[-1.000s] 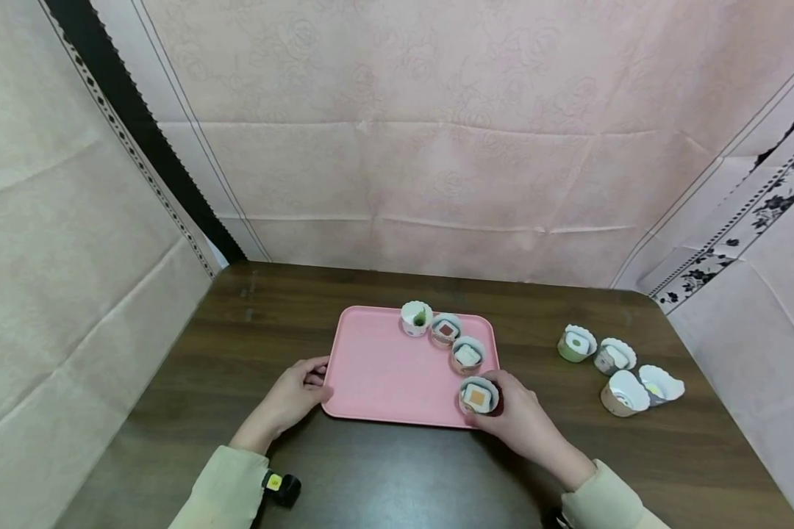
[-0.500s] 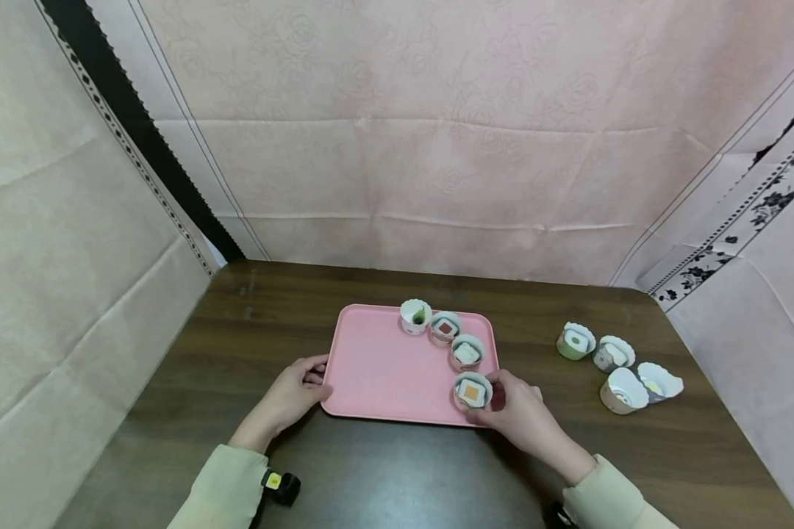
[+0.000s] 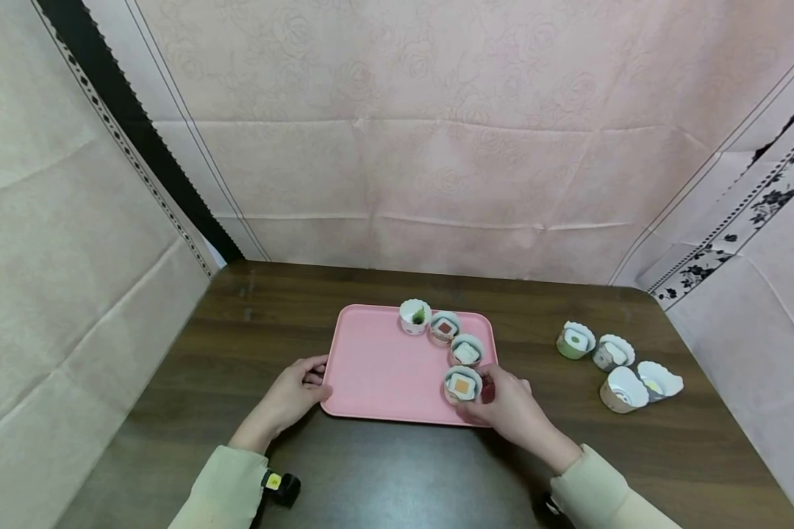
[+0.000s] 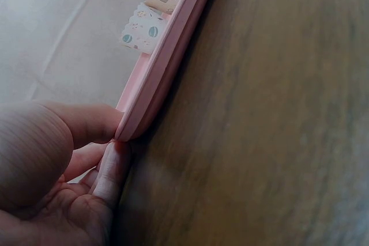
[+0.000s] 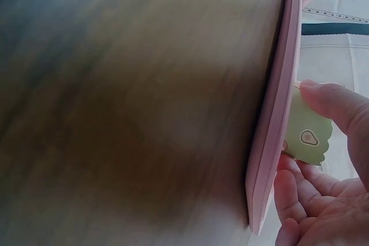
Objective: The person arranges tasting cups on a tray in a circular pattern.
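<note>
On the wooden table lies a pink tray [image 3: 384, 367]. My left hand [image 3: 292, 397] pinches its left edge; in the left wrist view, the thumb [image 4: 95, 122] is over the rim. Near the tray's front right corner, my right hand [image 3: 512, 408] holds a paper baking cup [image 3: 462, 384] with a scalloped rim and a small square piece inside. That cup's green side, with an avocado print, shows in the right wrist view. Behind it on the tray stand a cup with a pale piece [image 3: 466, 351], a cup with a red-brown square [image 3: 445, 328] and a white cup with a green bit [image 3: 415, 317].
To the right of the tray, several more scalloped paper cups stand on the table [image 3: 370, 470]: a green one [image 3: 574, 341], a grey-patterned one [image 3: 614, 354], a beige one [image 3: 623, 391] and a misshapen one [image 3: 660, 381]. Pale cloth [image 3: 437, 169] hangs behind the table.
My right hand has slid the held cup left and slightly back across the tray, closer to the cup behind it. My left hand has stayed at the tray's edge.
</note>
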`<state>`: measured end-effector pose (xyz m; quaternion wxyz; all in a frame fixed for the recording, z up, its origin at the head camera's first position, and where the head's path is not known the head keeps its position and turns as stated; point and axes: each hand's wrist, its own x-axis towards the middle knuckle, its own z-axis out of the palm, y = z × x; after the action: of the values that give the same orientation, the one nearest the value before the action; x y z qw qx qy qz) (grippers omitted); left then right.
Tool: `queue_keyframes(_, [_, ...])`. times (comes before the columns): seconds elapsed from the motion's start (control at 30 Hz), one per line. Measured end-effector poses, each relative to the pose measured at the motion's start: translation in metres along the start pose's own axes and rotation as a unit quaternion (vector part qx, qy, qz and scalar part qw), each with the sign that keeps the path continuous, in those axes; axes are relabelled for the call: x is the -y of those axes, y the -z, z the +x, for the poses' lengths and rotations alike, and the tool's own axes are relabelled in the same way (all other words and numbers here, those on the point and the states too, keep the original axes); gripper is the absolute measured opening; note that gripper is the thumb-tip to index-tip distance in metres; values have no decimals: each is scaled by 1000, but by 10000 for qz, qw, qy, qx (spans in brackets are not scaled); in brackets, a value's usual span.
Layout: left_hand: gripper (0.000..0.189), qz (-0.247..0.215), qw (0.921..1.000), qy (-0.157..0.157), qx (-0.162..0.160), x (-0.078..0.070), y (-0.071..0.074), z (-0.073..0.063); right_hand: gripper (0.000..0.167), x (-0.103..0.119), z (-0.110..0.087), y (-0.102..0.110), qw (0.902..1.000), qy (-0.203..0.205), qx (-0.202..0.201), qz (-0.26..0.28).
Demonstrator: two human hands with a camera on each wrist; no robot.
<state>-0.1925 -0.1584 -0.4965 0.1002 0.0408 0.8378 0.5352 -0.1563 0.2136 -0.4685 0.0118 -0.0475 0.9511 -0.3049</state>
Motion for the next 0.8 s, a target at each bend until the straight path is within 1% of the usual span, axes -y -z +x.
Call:
queue_keyframes(0.27, [54,-17,10000,19,-19,1,0,1,54,2,1,-1,10000,-12,-4,-62])
queue_keyframes(0.8, [53,4,10000,32,-10,0,-1,0,52,1,1,0,9998,-75,137,153])
